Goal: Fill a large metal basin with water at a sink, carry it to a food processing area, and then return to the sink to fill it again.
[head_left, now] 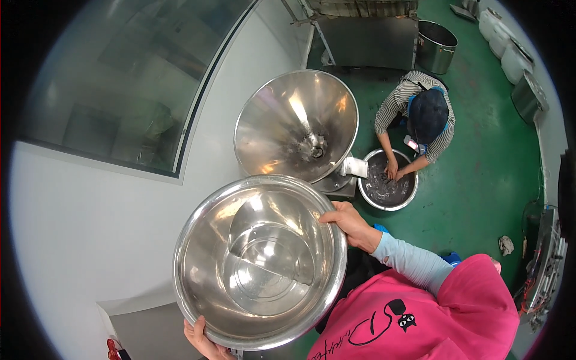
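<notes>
A wide stainless steel basin [198,240] is held between my two hands, with a pool of clear liquid over its bottom. My right hand [354,225] grips the far right rim, thumb over the inside edge. At the near left rim, my left hand [206,341] is closed on the edge, its other fingers hidden under the basin. Just beyond the basin stands a large metal funnel-shaped hopper [264,126], wet inside, with a hole at its bottom. Part of the hopper's lower rim is close behind the basin's far rim; I cannot tell whether they touch.
A co-worker in a striped top and dark cap [429,114] bends over a metal tub [389,207] of dark liquid, both hands in it. A metal drum [441,60] stands behind on the green floor [474,180]. A white wall with a window [108,90] runs along the left.
</notes>
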The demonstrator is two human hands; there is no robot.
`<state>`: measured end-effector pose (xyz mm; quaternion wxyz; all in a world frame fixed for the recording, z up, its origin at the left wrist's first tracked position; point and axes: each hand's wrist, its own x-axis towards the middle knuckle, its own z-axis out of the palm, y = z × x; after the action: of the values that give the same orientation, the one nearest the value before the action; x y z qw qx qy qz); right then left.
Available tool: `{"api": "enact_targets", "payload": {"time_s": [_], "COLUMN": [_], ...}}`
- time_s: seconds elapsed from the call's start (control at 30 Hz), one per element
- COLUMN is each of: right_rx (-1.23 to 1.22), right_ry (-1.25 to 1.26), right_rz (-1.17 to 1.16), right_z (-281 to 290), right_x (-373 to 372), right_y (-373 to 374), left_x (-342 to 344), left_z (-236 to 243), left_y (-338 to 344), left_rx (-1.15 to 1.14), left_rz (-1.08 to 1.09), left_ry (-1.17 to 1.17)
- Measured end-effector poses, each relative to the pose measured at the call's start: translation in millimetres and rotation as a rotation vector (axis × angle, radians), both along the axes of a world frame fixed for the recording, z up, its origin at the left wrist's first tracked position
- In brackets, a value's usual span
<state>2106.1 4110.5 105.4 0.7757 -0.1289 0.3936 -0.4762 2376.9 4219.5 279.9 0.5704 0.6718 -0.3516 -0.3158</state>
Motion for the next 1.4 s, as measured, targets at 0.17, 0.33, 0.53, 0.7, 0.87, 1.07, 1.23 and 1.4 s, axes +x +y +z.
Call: {"api": "enact_targets", "payload": {"time_s": [0.17,0.33,0.53,0.7,0.87,1.07,1.23,1.4], "right_rx": [-0.014,-0.006,0.009,0.009,0.013,0.022,0.038,0.068], "right_ry": [0.029,-0.015,-0.028,-0.028,-0.062,-0.127,-0.157,-0.207], "right_rz": [0.016,-0.023,-0.012,0.0,0.019,0.002,0.002,-0.008], "right_z": [-1.8,10.2,10.3,10.2,14.2,16.6,17.8,16.4], "right_x": [1.4,-2.4,-1.0,-2.1,-3.7,-4.2,-4.7,-7.2], "right_y": [-4.5,-4.2,-3.0,-3.0,-4.6,-6.3,-5.6,-6.5], "left_x": [8.5,5.4,6.0,9.6,28.4,44.8,28.3,44.9], "left_z": [-4.1,9.4,17.9,22.4,23.4,28.1,37.8,39.9], "left_y": [3.3,-6.2,-9.3,-13.8,-9.8,-10.7,-21.3,-20.9], "left_rx": [-0.071,-0.033,-0.028,-0.042,-0.01,0.13,-0.131,-0.099], "left_rz": [0.07,0.034,0.013,-0.036,-0.101,-0.15,0.049,-0.236], "left_ry": [-0.189,0.025,0.063,0.064,-0.145,-0.638,-0.091,-0.481]}}
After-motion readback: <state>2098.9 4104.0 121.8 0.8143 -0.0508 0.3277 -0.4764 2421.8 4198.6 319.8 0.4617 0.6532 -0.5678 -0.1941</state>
